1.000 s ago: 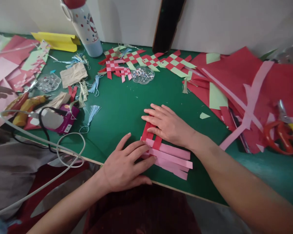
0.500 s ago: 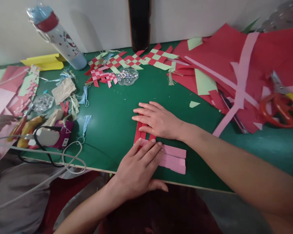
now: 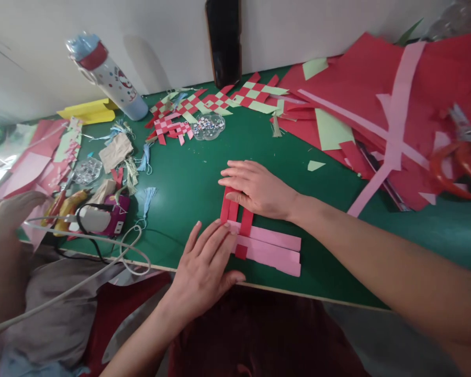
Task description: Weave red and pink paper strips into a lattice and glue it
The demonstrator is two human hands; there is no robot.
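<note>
Red paper strips, approx. 3 vis., run roughly vert.; pink paper strips cross them approx. horiz., cut ends to R. R-most red goes over upper pink, under next, reappears below as sq. patch. All flat on green tabletop, nr. front edge; top + L parts hidden.

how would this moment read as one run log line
left hand: over left ends of pink strips | right hand: over far ends of red strips | strips: crossing, partly hidden | beyond: checkered woven pieces
</note>
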